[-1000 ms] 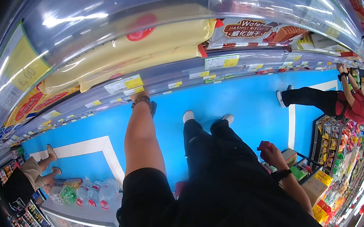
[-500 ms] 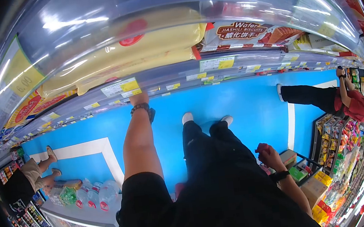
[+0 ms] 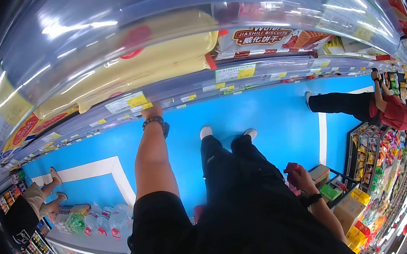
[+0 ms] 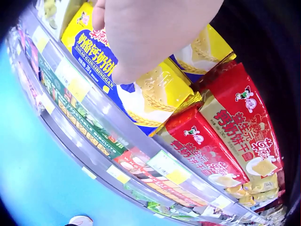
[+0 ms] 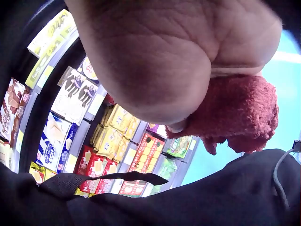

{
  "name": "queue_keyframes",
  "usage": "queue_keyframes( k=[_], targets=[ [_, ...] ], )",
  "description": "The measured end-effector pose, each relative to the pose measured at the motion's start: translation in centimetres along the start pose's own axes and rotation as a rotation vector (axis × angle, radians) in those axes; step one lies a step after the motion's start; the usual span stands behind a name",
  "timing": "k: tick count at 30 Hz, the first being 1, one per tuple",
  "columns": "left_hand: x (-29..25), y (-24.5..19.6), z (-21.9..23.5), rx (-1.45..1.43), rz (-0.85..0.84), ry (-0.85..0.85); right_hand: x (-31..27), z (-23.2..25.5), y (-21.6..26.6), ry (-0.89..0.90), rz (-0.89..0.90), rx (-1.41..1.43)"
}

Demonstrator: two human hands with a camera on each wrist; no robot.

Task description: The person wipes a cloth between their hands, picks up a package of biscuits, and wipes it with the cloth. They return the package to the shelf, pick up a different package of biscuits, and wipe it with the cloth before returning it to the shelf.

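In the left wrist view my left hand (image 4: 155, 35) lies over a yellow and blue biscuit pack (image 4: 146, 101) on a shelf, touching its front; how its fingers close is hidden. Red and gold packs (image 4: 244, 127) stand beside it. From the head view, the same hand (image 3: 151, 110) is partly covered by the shelf edge (image 3: 186, 89). My right hand (image 5: 155, 56) grips a fuzzy dark red cloth (image 5: 242, 110), which bulges out past the palm. Seen from the head, that hand (image 3: 302, 179) is low at my right side, away from the shelf.
Large water bottles (image 3: 120, 217) stand on a freezer (image 3: 92, 247) at lower left. One person in black (image 3: 20, 218) is at far left, another in red (image 3: 393, 113) at far right. Boxes (image 3: 348, 211) and a snack rack (image 3: 367, 151) stand on the right.
In the head view the left hand and forearm have shifted slightly left along the shelf edge, and the shelf packs also appear further left. The right hand still holds the cloth low.
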State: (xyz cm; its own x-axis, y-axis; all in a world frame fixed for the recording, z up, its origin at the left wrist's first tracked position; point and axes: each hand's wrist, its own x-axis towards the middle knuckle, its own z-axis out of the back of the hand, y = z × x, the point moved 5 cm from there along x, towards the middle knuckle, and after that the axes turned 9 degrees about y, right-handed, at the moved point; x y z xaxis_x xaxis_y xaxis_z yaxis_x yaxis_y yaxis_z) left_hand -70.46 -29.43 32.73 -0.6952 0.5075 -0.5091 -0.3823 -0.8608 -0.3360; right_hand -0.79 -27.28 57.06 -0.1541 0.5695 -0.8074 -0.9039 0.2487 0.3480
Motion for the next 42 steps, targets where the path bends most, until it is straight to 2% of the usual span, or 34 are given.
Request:
queue_keyframes(
  k=[3,4,6,9,10,13,16,19,22,24,28,31,34,36,38,40,42],
  targets=[
    [0.4,0.3,-0.2,-0.066,0.037,-0.024,0.4,-0.4,-0.7,0.054,-0.084,0.048],
    [0.5,0.3,-0.4,-0.105,0.048,-0.046,0.3,-0.3,-0.2,0.042,-0.063,0.051],
    [1.1,0.3,-0.7,-0.055,0.045,0.017,0.0,-0.2,0.7,0.021,-0.023,0.054],
    [0.5,0.4,-0.3,-0.020,0.045,0.050,1.6,0.0,-2.8,-0.003,0.002,-0.013],
    [0.3,0.3,0.0,-0.016,0.043,0.049,1.6,0.2,-2.6,-0.005,-0.005,0.014],
    [1.5,1.5,-1.6,0.094,-0.030,-0.040,1.6,0.4,-1.9,-0.008,-0.001,0.046],
    [1.0,1.6,-1.4,-0.086,-0.056,-0.086,0.9,-0.1,-2.5,0.012,-0.003,0.012],
    [0.7,0.7,0.0,-0.027,0.043,0.028,0.8,-0.3,-1.3,0.022,-0.051,0.038],
    [-0.2,-0.1,1.1,-0.052,0.060,0.027,0.6,-0.4,-0.8,0.031,-0.071,0.016],
    [0.3,0.6,-0.1,-0.074,0.060,-0.004,0.0,-0.1,0.8,0.044,-0.061,0.016],
    [-0.8,0.1,0.3,-0.246,0.029,-0.062,0.4,0.1,0.2,0.042,-0.058,-0.027],
    [-1.3,-0.1,0.7,-0.242,-0.009,-0.111,0.7,0.2,0.0,0.034,-0.042,-0.026],
    [0.5,1.1,-0.5,-0.159,-0.049,-0.131,0.6,0.2,0.5,0.017,-0.026,-0.046],
    [0.0,1.1,-0.8,-0.193,0.010,-0.067,1.3,0.1,-0.2,0.012,0.002,-0.089],
    [-1.5,-0.8,0.3,0.001,0.009,0.075,2.2,-0.2,-0.4,0.025,0.021,0.023],
    [-3.9,-2.8,0.3,0.435,-0.051,0.294,3.7,-0.4,-2.3,0.001,0.072,0.064],
    [-7.7,-4.1,0.3,0.307,-0.137,0.080,4.2,0.5,-1.2,-0.051,0.083,0.070]
  ],
)
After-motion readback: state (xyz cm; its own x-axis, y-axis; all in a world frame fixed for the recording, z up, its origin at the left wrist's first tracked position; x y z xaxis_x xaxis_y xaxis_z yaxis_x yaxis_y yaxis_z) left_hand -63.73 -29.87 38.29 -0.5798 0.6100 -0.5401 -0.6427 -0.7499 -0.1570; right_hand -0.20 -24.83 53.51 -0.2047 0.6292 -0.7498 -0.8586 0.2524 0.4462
